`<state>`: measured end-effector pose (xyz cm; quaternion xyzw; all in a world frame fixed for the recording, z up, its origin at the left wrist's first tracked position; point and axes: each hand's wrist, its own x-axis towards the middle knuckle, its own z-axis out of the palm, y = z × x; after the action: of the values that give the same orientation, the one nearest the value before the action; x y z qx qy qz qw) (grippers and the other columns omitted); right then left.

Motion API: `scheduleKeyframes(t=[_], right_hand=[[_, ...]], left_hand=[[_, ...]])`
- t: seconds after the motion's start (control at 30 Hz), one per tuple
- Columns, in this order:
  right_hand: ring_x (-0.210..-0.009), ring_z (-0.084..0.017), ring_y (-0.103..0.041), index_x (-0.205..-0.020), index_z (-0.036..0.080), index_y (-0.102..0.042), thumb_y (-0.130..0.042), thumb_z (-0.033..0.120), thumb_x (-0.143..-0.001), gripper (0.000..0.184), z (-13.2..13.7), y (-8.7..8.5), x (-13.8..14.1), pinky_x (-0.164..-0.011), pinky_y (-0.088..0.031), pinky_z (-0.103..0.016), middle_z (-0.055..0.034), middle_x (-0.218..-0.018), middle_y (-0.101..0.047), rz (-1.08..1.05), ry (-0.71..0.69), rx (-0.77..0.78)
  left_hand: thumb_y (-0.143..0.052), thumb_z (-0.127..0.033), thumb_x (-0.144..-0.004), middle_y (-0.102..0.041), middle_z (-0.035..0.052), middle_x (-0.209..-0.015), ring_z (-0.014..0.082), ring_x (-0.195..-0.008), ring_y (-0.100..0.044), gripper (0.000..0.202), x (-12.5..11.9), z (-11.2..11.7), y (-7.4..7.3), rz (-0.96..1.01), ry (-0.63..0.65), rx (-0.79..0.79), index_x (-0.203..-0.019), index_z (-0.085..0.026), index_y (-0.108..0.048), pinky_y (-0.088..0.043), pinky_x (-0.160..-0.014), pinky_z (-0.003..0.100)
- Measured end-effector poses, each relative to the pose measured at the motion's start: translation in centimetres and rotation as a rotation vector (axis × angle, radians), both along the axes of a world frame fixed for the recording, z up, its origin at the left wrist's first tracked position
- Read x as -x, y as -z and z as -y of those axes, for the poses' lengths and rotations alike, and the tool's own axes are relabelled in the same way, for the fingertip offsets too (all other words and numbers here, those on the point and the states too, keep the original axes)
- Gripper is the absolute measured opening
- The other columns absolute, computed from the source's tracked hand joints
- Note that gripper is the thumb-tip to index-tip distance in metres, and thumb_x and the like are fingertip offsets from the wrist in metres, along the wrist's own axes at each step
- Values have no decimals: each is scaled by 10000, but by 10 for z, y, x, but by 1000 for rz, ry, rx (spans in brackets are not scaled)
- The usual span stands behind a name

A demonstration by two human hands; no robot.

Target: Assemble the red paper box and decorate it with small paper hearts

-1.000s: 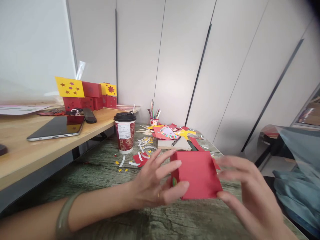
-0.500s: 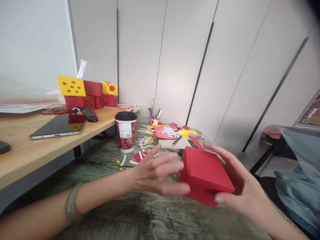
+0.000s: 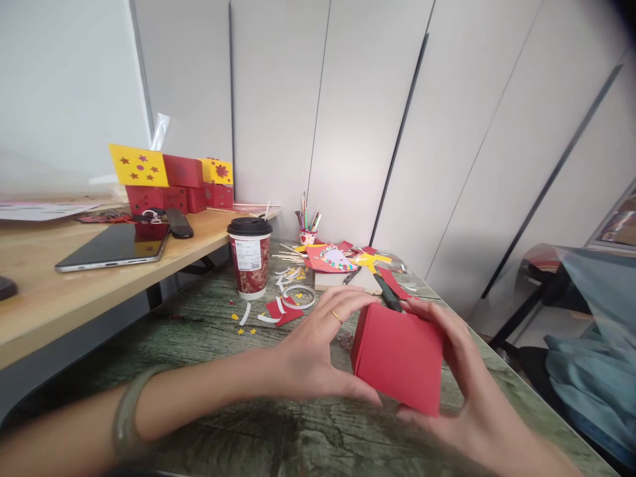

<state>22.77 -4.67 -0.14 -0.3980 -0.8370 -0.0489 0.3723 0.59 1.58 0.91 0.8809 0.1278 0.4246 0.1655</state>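
Note:
A red paper box (image 3: 400, 358), with folded edges and a plain face towards me, is held up over the dark wood-grain table. My right hand (image 3: 470, 377) grips its right side, fingers over the top and thumb underneath. On the left side, my left hand (image 3: 318, 351) curves around the box, fingertips at the top edge and thumb by the bottom edge; a gap shows between palm and box. Just behind the box lies a dark-handled tool (image 3: 387, 293), partly hidden. A red paper strip (image 3: 394, 281) lies beside it.
A lidded paper cup (image 3: 250, 262) stands left. Beyond my left hand lie a tape roll (image 3: 299, 297), white paper strips and small yellow stars. A pen cup (image 3: 308, 236) stands at the back. The raised wooden shelf (image 3: 209, 232) holds a tablet (image 3: 116, 246) and red boxes (image 3: 183, 170).
My left hand has moved from spread fingers beside the box to curving around its left side. The box has tilted, turning its broad face towards me.

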Motion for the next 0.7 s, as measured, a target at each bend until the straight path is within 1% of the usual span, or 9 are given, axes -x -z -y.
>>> scheduleKeyframes(t=[0.1, 0.23, 0.37, 0.43, 0.53, 0.6, 0.7], right_hand=[[-1240, -298, -324, -1355, 186, -156, -705, 352, -607, 943, 3, 1, -1, -987, -350, -448, -140, -1359, -299, 25, 44, 56], [-1211, -287, -383, -1346, 211, -177, -677, 353, -639, 878, 6, 4, 0, -965, -383, -431, -125, -1344, -341, -16, 58, 90], [-1236, -290, -350, -1342, 236, -196, -681, 388, -630, 874, 6, 6, -1, -958, -389, -421, -110, -1371, -318, -68, 53, 156], [-1238, -286, -349, -1337, 240, -214, -668, 433, -634, 859, 3, 7, -2, -931, -421, -386, -105, -1385, -302, -146, 15, 212], [-1202, -268, -408, -1325, 237, -243, -596, 502, -680, 782, -4, 5, -2, -849, -487, -320, -102, -1381, -325, -290, -131, 260], [-1188, -259, -428, -1318, 248, -259, -538, 501, -732, 697, -7, 3, -1, -831, -497, -313, -93, -1372, -351, -338, -183, 304], [-1221, -265, -384, -1316, 267, -267, -504, 499, -758, 649, -10, 1, 2, -877, -463, -357, -85, -1376, -344, -326, -147, 367]], left_hand=[[-746, -410, -539, -431, 122, -1221, 251, -1189, -353, 834, 1, 6, -4, 3, -14, -46, -1242, -190, -354, -335, -996, 444], [-731, -411, -557, -455, 131, -1191, 261, -1160, -384, 800, 1, 12, -7, 26, -30, -85, -1229, -183, -361, -349, -975, 460], [-725, -411, -569, -458, 141, -1191, 267, -1150, -406, 791, 1, 13, -7, 48, -48, -99, -1224, -183, -346, -359, -967, 468], [-734, -436, -546, -423, 144, -1239, 271, -1172, -391, 863, 1, 13, -5, 31, -51, -67, -1251, -190, -303, -356, -974, 472], [-739, -462, -518, -346, 150, -1317, 286, -1217, -345, 978, 0, 13, -2, -31, -72, 33, -1302, -197, -218, -346, -985, 489], [-727, -430, -554, -337, 141, -1330, 278, -1222, -343, 943, 0, 13, -1, -49, -102, 103, -1309, -200, -212, -349, -986, 486], [-706, -365, -595, -373, 115, -1308, 253, -1196, -382, 841, 0, 13, -1, -35, -124, 166, -1290, -207, -261, -378, -973, 454]])
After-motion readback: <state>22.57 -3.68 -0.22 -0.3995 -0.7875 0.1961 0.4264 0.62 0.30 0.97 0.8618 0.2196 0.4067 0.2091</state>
